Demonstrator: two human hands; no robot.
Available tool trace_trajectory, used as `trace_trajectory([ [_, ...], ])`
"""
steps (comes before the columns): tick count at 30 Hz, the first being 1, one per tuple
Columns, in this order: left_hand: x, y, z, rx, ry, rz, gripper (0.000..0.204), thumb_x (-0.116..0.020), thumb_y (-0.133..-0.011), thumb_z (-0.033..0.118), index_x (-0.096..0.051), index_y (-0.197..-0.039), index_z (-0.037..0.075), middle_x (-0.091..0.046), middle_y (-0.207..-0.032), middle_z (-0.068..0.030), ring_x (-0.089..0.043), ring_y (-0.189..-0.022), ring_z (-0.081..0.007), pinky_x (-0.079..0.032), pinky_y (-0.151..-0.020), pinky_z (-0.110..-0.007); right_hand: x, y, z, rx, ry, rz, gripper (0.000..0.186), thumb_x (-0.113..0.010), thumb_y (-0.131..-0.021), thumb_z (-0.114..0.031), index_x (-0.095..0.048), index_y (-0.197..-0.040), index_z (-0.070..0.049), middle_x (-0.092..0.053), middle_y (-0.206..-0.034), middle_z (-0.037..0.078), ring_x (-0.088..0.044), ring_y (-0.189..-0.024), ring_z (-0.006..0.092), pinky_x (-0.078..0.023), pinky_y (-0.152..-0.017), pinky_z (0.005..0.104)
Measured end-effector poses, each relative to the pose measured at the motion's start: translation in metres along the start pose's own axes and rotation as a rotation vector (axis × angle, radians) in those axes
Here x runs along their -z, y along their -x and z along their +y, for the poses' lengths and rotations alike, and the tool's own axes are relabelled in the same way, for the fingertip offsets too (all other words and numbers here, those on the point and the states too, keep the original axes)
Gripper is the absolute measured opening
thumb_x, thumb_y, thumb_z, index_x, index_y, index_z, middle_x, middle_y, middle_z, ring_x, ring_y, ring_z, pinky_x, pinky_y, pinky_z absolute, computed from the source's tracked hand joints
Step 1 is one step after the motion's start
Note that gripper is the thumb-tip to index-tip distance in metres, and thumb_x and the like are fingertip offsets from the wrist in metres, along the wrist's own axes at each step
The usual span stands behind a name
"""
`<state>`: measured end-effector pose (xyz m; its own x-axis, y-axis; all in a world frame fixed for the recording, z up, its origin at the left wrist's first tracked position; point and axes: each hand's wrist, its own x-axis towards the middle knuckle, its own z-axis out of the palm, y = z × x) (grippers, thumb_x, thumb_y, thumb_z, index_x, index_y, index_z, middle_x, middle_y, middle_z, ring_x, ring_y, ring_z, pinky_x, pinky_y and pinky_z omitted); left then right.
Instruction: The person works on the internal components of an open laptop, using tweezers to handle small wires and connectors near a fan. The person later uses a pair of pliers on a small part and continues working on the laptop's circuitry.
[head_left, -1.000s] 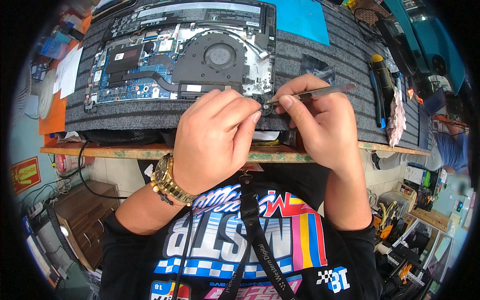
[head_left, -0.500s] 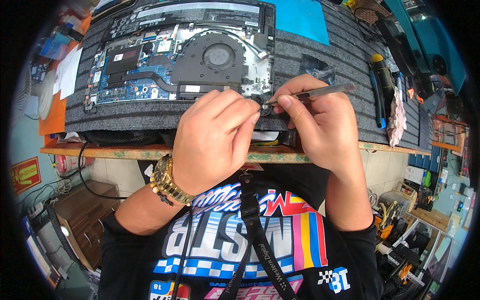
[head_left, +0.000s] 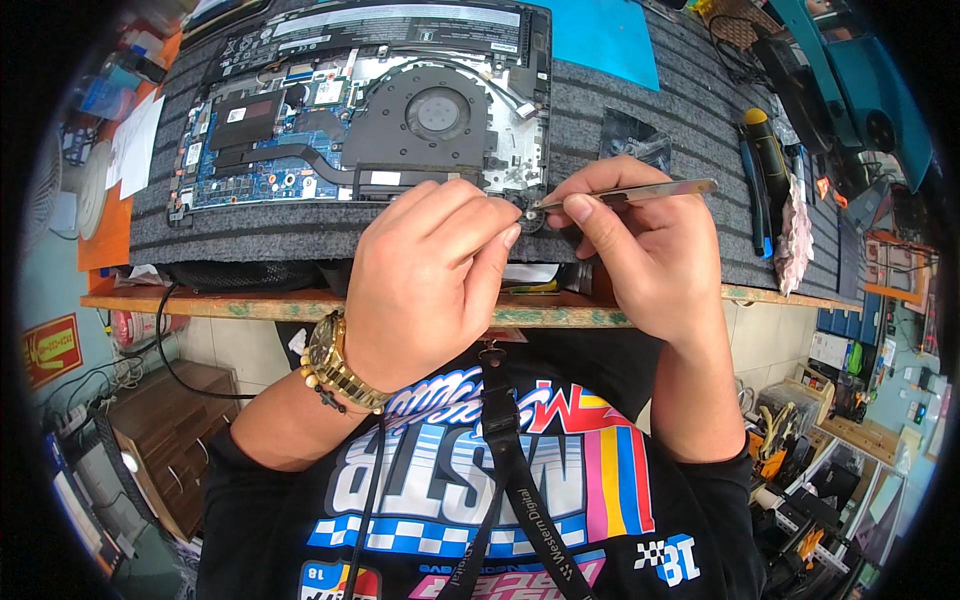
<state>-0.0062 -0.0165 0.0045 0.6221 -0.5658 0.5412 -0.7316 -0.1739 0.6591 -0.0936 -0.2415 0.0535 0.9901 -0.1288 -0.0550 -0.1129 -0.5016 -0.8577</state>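
Two hands: left hand [head_left: 425,265] and right hand [head_left: 645,260], fingertips near each other.
Right grip: thumb and fingers pinching tweezers [head_left: 672,188], tips toward the left fingertips.
Left grip: fingers curled, thumb near forefinger; cannot tell if anything is held.
Laptop [head_left: 514,150]: opened, just beyond the left hand.
Mat [head_left: 250,245]: beneath the laptop.
Yellow-black tool [head_left: 757,135]: right of the right hand.

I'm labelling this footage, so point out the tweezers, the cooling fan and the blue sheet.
Tweezers [head_left: 655,189], head view, on the metal shank.
Cooling fan [head_left: 437,112], head view, on the round hub.
Blue sheet [head_left: 603,42], head view, on its flat middle.
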Motion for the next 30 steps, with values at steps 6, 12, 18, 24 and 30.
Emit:
trace_trajectory([
  [6,0.0,0.0,-0.001,-0.009,-0.002,0.006,0.008,-0.084,-0.098,0.002,-0.081,-0.105,0.003,-0.071,-0.094,-0.0115,-0.07,-0.085,-0.0358,-0.056,-0.077,-0.048,-0.003,0.002,-0.001,0.06,-0.128,0.055,0.016,-0.07,-0.12,-0.007,-0.077,-0.125,0.007,-0.085,-0.114,0.012,-0.084,-0.103,0.0172,-0.064,-0.078,0.0289],
  [12,0.0,-0.001,-0.001,-0.018,-0.016,-0.003,0.009,-0.085,-0.097,0.001,-0.081,-0.105,0.003,-0.071,-0.095,-0.0117,-0.07,-0.085,-0.0356,-0.056,-0.076,-0.047,-0.003,0.002,-0.001,0.049,-0.111,0.054,0.017,-0.07,-0.12,-0.007,-0.077,-0.125,0.007,-0.086,-0.113,0.012,-0.084,-0.103,0.0173,-0.065,-0.078,0.0286],
  [18,0.003,-0.001,-0.002,-0.018,0.003,-0.022,0.011,-0.085,-0.096,0.0,-0.082,-0.106,0.003,-0.071,-0.095,-0.0113,-0.07,-0.085,-0.0354,-0.056,-0.076,-0.047,-0.006,0.0,-0.002,0.079,-0.016,0.05,0.017,-0.07,-0.12,-0.007,-0.08,-0.122,0.006,-0.085,-0.113,0.01,-0.083,-0.099,0.015,-0.064,-0.076,0.0275],
  [24,0.005,0.001,-0.001,-0.012,0.018,-0.028,0.016,-0.085,-0.095,-0.002,-0.084,-0.111,0.002,-0.071,-0.094,-0.0118,-0.071,-0.084,-0.0349,-0.057,-0.076,-0.047,0.001,-0.005,-0.007,0.162,0.1,0.01,0.019,-0.07,-0.119,-0.006,-0.082,-0.118,0.008,-0.085,-0.111,0.01,-0.082,-0.094,0.0151,-0.064,-0.073,0.0281],
  [30,0.012,0.003,-0.003,-0.019,0.018,-0.059,0.02,-0.085,-0.095,-0.002,-0.085,-0.115,0.001,-0.074,-0.097,-0.0121,-0.074,-0.087,-0.0346,-0.06,-0.078,-0.045,0.001,-0.006,-0.007,0.083,0.079,0.014,0.017,-0.071,-0.118,-0.002,-0.083,-0.116,0.008,-0.084,-0.11,0.011,-0.082,-0.093,0.015,-0.064,-0.073,0.0284],
])
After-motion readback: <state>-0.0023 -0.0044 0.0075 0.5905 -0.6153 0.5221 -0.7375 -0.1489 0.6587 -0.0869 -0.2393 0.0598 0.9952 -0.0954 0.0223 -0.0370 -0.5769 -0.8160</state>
